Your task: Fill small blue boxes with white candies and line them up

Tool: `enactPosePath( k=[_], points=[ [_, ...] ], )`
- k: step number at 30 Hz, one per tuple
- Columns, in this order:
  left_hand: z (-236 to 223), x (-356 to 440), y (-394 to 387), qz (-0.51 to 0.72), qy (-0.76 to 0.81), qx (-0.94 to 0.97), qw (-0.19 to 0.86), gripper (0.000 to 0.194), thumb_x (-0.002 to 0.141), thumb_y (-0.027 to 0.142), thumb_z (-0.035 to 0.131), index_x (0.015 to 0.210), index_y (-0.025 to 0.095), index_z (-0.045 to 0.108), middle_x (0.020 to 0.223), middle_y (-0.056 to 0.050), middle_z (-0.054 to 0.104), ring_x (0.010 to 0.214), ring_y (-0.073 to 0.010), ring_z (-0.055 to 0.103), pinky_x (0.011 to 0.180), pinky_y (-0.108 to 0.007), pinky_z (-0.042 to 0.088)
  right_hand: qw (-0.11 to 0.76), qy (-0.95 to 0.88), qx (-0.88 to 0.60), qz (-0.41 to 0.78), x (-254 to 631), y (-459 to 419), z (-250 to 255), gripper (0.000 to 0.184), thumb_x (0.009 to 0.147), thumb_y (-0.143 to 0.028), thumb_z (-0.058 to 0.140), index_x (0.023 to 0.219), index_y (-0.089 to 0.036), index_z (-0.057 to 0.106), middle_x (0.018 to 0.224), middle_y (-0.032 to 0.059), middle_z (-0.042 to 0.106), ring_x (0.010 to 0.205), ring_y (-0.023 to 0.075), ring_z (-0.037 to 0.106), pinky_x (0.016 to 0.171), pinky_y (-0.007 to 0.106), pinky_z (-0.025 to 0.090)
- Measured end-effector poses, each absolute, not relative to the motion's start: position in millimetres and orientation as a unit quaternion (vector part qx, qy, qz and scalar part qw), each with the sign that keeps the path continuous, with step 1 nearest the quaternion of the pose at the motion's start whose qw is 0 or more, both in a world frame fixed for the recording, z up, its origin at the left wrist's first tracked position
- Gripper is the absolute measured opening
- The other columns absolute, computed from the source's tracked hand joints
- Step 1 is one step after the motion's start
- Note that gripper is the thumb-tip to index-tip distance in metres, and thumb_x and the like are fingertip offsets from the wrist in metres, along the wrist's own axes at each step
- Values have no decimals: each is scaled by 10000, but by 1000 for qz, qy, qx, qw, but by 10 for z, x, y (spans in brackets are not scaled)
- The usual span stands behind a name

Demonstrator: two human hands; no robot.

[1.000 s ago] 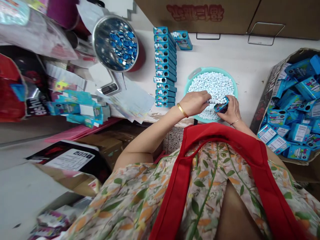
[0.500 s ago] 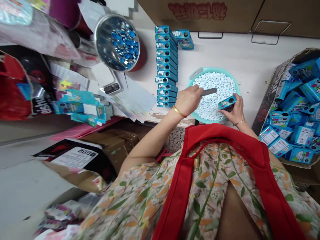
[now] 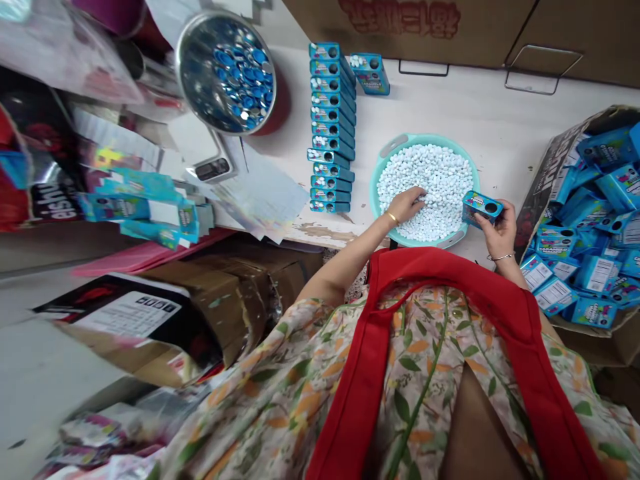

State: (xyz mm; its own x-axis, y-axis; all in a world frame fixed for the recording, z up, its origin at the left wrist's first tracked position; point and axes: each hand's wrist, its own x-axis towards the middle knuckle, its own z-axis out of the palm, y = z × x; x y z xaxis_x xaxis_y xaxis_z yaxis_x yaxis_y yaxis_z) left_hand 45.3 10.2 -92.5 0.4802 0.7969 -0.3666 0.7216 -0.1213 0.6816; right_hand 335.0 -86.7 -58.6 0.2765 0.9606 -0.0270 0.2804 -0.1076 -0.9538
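My left hand (image 3: 407,203) rests in a teal basin (image 3: 373,193) full of small white pellets (image 3: 433,177). Its fingers are curled down into the pellets, and what they hold is hidden. My right hand (image 3: 500,230) is just right of the basin, gripping a small blue box (image 3: 479,207) with a round hole in its upper face. A gold bangle circles my left wrist and a thin bracelet my right.
A row of several matching blue boxes (image 3: 330,127) lies left of the basin, with one more (image 3: 370,73) apart. A metal bowl of blue caps (image 3: 225,70) sits on a scale (image 3: 213,168). A carton of blue boxes (image 3: 590,220) stands on the right. Papers (image 3: 265,197) overhang the table edge.
My left hand held a grey flat piece above the pellets and has now dropped into them. My right hand has carried the blue box rightwards, off the basin's edge.
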Motion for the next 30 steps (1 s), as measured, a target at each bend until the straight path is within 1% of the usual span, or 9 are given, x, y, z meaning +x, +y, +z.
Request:
enactPosePath(
  k=[4, 8, 12, 15, 20, 23, 25, 27, 30],
  points=[
    [-559, 61, 128, 94, 458, 776, 423, 321, 1030, 320, 625, 1299, 152, 678, 1222, -141, 758, 1039, -244, 709, 980, -366, 560, 457, -526, -641, 322, 3283, -814, -480, 536, 854, -592, 852, 1234, -268, 659, 1131, 33, 673, 1057, 251, 685, 1049, 493, 607],
    [87, -102, 209, 94, 388, 834, 381, 308, 1062, 345, 598, 1295, 162, 683, 1208, -138, 751, 1058, -248, 709, 953, -368, 564, 418, -608, -611, 287, 3110, -713, -398, 403, 912, -460, 784, 1253, -277, 670, 1155, 60, 715, 1088, 280, 698, 1008, 498, 618],
    [714, 51, 283, -15, 372, 875, 309, 292, 1077, 295, 557, 1313, 192, 696, 1213, -122, 756, 1100, -260, 719, 946, -375, 568, 376, -665, -582, 279, 2905, -622, -393, 375, 939, -378, 688, 1299, -282, 648, 1227, 97, 721, 1159, 310, 687, 1049, 537, 611],
    [1055, 272, 260, -102, 377, 890, 234, 273, 1073, 228, 535, 1273, 189, 717, 1190, -129, 756, 1086, -274, 731, 882, -371, 569, 342, -684, -580, 279, 2803, -598, -421, 405, 927, -332, 628, 1329, -281, 628, 1260, 116, 712, 1210, 335, 664, 1092, 584, 589],
    [1395, 603, 76, -118, 385, 901, 160, 346, 1088, 108, 424, 1184, 163, 752, 1063, -151, 743, 1035, -281, 732, 812, -377, 559, 336, -693, -571, 282, 2746, -604, -484, 426, 902, -294, 600, 1327, -281, 611, 1259, 120, 705, 1214, 341, 654, 1100, 607, 580],
    [1379, 570, 62, -96, 406, 895, 156, 324, 1106, 135, 440, 1158, 186, 755, 1068, -146, 742, 1068, -288, 718, 845, -399, 563, 337, -687, -578, 284, 2767, -608, -510, 405, 911, -308, 597, 1315, -281, 607, 1251, 119, 704, 1214, 336, 658, 1101, 600, 582],
    [1206, 402, 135, -84, 438, 881, 158, 275, 1107, 169, 483, 1185, 203, 745, 1119, -141, 746, 1102, -290, 709, 877, -406, 561, 341, -677, -585, 289, 2808, -611, -515, 391, 925, -342, 605, 1311, -280, 606, 1254, 120, 699, 1215, 336, 662, 1101, 603, 584],
    [901, 170, 233, -92, 474, 861, 160, 250, 1092, 184, 523, 1236, 204, 727, 1185, -144, 747, 1132, -296, 703, 897, -405, 555, 351, -662, -596, 289, 2870, -617, -502, 390, 940, -399, 627, 1309, -276, 604, 1257, 117, 692, 1206, 335, 670, 1088, 603, 595],
    [313, -88, 318, -161, 505, 826, 192, 267, 1062, 162, 538, 1264, 175, 713, 1262, -175, 741, 1160, -313, 704, 904, -399, 541, 372, -634, -619, 277, 2991, -624, -444, 430, 957, -521, 666, 1296, -263, 611, 1230, 112, 689, 1170, 328, 682, 1057, 594, 614]
  ],
)
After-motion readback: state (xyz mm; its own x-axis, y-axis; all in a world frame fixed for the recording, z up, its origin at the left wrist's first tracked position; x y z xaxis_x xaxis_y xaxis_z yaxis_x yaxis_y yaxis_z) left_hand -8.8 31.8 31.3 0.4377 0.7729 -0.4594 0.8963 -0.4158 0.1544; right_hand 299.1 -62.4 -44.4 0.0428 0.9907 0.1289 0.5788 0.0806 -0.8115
